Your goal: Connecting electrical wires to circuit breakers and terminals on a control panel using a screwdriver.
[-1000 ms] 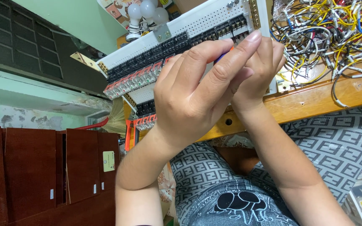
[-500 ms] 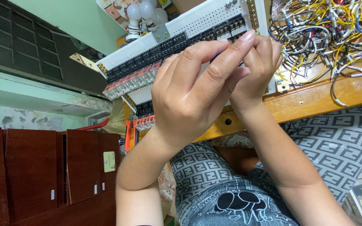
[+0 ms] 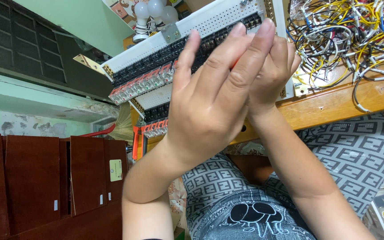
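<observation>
- Above the lap, both hands are raised in front of a white perforated panel that leans tilted on the wooden desk.
- The left hand is nearest the camera, back turned to the viewer, fingers long and loosely straight, their tips reaching the upper edge of the panel.
- The right hand sits just behind the left one, mostly covered by it; only its knuckles and wrist show.
- A sliver of red shows between the two hands, too small to name; whether either hand's fingers grip anything, I cannot tell.
- Rows of black terminal blocks run along the panel, and below them a row of small red-and-clear parts.
- A second, lower row of the red parts shows under the left wrist.
- A tangle of yellow, white and black wires lies on the desk, just right of the hands.
- White bulbs stand at the panel's top edge.
- Dark brown cabinets fill the lower left, well apart from the hands.
- Grey patterned cloth covers the person's legs under the desk edge.
</observation>
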